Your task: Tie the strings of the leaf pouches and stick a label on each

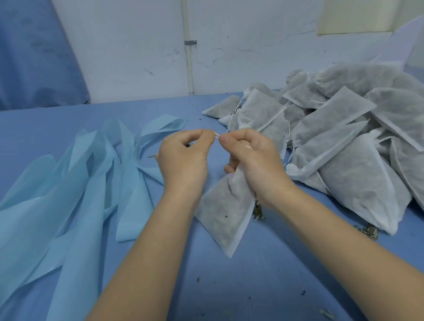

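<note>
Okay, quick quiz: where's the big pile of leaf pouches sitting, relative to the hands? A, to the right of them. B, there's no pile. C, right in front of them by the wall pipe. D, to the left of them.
A: the pile lies right of both hands, the left hand and the right hand, which pinch a string.

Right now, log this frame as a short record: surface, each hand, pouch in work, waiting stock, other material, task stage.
surface: blue cloth-covered table
left hand: pinches the string end
right hand: pinches the string and grips the neck of the held pouch
pouch pile: heaped to the right, drawstrings loose on several
light blue strips: spread to the left
leaf crumbs: scattered beneath the held pouch
task stage: tying; no label visible on any pouch
</note>
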A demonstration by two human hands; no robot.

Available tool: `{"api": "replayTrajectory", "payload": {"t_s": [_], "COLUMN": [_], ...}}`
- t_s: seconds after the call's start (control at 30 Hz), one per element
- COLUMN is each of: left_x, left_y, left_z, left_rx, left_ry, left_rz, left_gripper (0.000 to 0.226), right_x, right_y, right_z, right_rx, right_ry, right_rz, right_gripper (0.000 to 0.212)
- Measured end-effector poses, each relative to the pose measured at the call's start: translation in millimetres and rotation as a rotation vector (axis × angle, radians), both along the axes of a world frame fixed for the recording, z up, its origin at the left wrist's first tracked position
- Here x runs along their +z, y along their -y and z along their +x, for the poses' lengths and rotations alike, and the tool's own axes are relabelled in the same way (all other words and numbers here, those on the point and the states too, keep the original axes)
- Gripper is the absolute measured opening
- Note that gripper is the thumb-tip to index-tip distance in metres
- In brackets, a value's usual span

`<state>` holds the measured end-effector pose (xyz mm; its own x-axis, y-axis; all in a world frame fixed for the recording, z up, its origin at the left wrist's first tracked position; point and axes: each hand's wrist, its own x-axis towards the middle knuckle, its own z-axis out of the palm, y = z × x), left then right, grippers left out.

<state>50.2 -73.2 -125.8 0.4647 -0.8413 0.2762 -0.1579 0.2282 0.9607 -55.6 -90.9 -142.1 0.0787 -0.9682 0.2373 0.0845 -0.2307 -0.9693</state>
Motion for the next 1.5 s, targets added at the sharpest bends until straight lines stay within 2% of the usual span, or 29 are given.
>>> {"api": "replayTrajectory", "payload": {"t_s": [0.13, 0.27, 0.33, 0.43, 0.47, 0.53, 0.63, 0.7, 0.8, 0.87, 1.0, 1.2, 1.3, 1.4, 1.5], "left_x": [2.6, 3.4, 3.3, 2.0, 0.8, -0.7, -3.2, -6.6, -10.0, -11.1, -12.4, -14.5, -13.4, -11.5, -11.6], "left_y": [2.1, 1.3, 0.7, 1.7, 2.6, 2.7, -2.5, -3.9, -1.0, 0.4, 4.3, 11.7, 6.9, 2.0, 2.6], "left_z": [8.2, 6.3, 5.4, 5.4, 4.0, -1.3, -13.0, -19.3, -18.6, -15.8, -13.3, -9.5, -7.4, -7.8, -5.0], "left_rx": [0.063, 0.026, -0.027, -0.070, -0.075, -0.132, -0.364, -0.422, -0.334, -0.294, -0.247, -0.251, -0.344, -0.308, -0.258], "left_ry": [-0.109, -0.104, -0.055, -0.037, -0.009, 0.008, -0.159, -0.284, -0.409, -0.422, -0.418, -0.648, -0.563, -0.386, -0.319], "left_rz": [-0.069, -0.064, -0.031, 0.086, 0.148, 0.261, 0.370, 0.388, 0.343, 0.322, 0.306, 0.339, 0.315, 0.246, 0.203], "left_gripper": [0.020, 0.018, 0.015, 0.012, 0.016, 0.029, 0.029, 0.030, 0.031, 0.026, 0.016, 0.039, 0.051, 0.029, 0.015], "right_x": [1.2, 1.9, 3.7, 6.9, 7.1, 5.8, 2.8, 1.0, -0.7, -2.4, -5.3, -4.6, -6.1, -7.9, -7.4], "right_y": [0.8, 1.7, 4.2, 10.9, 12.7, 16.2, 20.8, 22.2, 23.0, 23.4, 19.7, 17.2, 18.3, 19.1, 19.3], "right_z": [-2.2, -3.2, -5.4, -12.3, -15.3, -20.9, -27.7, -29.0, -27.5, -27.3, -26.2, -30.2, -30.7, -29.3, -26.3], "right_rx": [-0.015, -0.025, -0.065, -0.163, -0.197, -0.244, -0.281, -0.281, -0.240, -0.177, -0.035, 0.001, -0.017, -0.029, -0.027], "right_ry": [0.004, 0.103, 0.234, 0.550, 0.648, 0.779, 0.851, 0.793, 0.571, 0.385, 0.163, -0.055, -0.115, -0.126, -0.128], "right_rz": [-0.013, -0.003, 0.046, 0.175, 0.212, 0.268, 0.308, 0.281, 0.196, 0.122, 0.001, -0.087, -0.123, -0.155, -0.142], "right_gripper": [0.008, 0.009, 0.017, 0.049, 0.053, 0.050, 0.049, 0.044, 0.038, 0.037, 0.008, 0.010, 0.009, 0.013, 0.012]}}
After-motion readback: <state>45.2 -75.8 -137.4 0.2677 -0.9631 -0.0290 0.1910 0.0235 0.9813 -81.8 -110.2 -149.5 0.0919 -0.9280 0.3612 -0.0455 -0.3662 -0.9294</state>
